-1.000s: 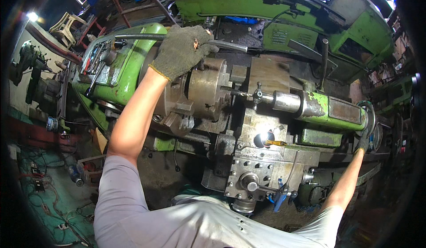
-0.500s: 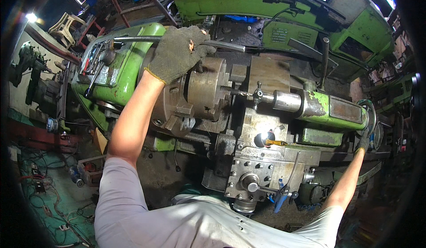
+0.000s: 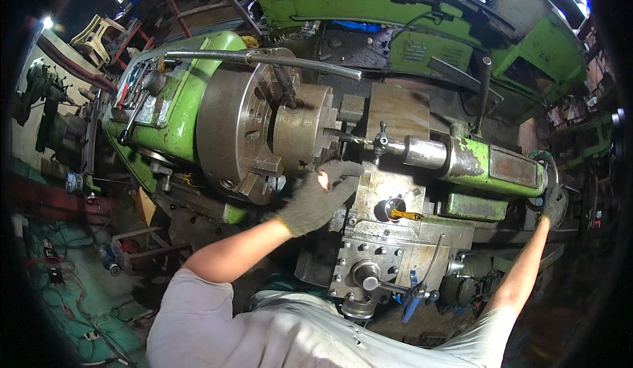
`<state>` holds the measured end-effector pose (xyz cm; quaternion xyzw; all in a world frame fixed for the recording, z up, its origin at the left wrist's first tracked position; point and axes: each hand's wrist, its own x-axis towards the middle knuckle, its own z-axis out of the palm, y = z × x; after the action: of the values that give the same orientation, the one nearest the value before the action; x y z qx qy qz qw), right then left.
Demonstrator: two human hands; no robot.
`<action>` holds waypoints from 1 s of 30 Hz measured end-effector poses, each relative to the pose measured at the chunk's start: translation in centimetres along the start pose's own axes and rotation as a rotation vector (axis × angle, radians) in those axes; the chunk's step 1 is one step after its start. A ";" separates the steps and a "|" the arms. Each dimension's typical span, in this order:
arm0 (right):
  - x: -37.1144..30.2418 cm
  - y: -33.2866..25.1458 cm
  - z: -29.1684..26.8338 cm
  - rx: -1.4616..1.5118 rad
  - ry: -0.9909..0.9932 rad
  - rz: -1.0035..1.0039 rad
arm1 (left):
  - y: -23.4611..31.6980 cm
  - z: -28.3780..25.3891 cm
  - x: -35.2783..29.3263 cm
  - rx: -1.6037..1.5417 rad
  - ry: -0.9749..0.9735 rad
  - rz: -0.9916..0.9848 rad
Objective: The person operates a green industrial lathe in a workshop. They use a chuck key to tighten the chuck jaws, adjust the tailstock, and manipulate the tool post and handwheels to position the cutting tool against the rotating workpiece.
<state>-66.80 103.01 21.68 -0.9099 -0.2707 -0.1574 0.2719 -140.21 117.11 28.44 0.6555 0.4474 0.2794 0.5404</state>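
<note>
My left hand (image 3: 321,200), in a dark grey knitted glove, hangs in front of the chuck, below the drill bit (image 3: 355,137). Its fingers are loosely bent and partly apart, with nothing visible in them; bare skin shows through the glove. At the far right my gloved right hand (image 3: 556,204) is closed on the rim of the tailstock handwheel (image 3: 549,164). The lathe chuck (image 3: 227,121) grips a thick round steel workpiece (image 3: 300,127). A T-handled chuck key (image 3: 283,84) stands in the chuck, its long bar lying across the top. The tailstock (image 3: 491,160) carries the bit, whose tip meets the workpiece.
The tool post (image 3: 369,269) and its levers stand close to my body. A yellow-handled tool (image 3: 403,215) lies on the carriage. Small tools rest on the green headstock (image 3: 181,111). Behind stands another green machine (image 3: 422,55). Cables (image 3: 72,302) run over the floor at left.
My left hand has let go of the chuck key bar and come down toward me, in front of the workpiece. My right hand has shifted slightly up and right on the handwheel.
</note>
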 end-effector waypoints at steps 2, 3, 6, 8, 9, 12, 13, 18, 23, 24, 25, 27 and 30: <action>1.7 0.6 -1.4 -0.090 -0.062 0.045 | -4.7 2.6 2.0 -0.355 0.052 -0.190; 2.3 0.3 -1.4 -0.099 -0.066 0.074 | -6.4 3.6 2.8 -0.532 0.089 -0.286; 2.7 -2.8 -0.9 -0.162 -0.103 0.136 | -8.6 5.4 6.4 -0.928 0.280 -0.446; 3.3 -3.3 -1.2 -0.255 -0.157 0.173 | -10.7 6.0 7.9 -1.113 0.214 -0.368; 3.2 -3.9 -1.5 -0.274 -0.228 0.122 | -10.4 6.7 8.5 -1.154 0.250 -0.365; 1.1 -7.3 -2.1 -0.228 -0.356 0.036 | -9.3 7.2 9.1 -1.251 0.322 -0.369; 0.8 -7.7 -1.8 -0.151 -0.331 0.059 | -8.8 7.5 9.0 -1.246 0.325 -0.329; 2.4 -4.6 -0.6 -0.079 -0.247 0.094 | -10.9 8.3 10.1 -1.258 0.354 -0.314; -0.1 -11.4 -2.0 -0.150 -0.224 0.177 | -11.7 7.6 10.1 -1.211 0.377 -0.309; 0.1 -11.2 -2.3 -0.139 -0.241 0.190 | -11.7 7.6 10.3 -1.202 0.380 -0.317; 0.3 -10.8 -2.4 -0.127 -0.259 0.202 | -11.5 7.6 10.4 -1.193 0.384 -0.326; 0.5 -9.9 -2.4 -0.094 -0.283 0.200 | -12.1 7.5 10.6 -1.207 0.340 -0.279; 0.3 -9.5 -2.4 -0.035 -0.322 0.120 | -12.7 7.3 10.5 -1.263 0.317 -0.231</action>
<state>-72.36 108.47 27.63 -0.9426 -0.2530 0.0020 0.2180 -133.00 123.32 13.13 0.1111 0.3389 0.5214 0.7752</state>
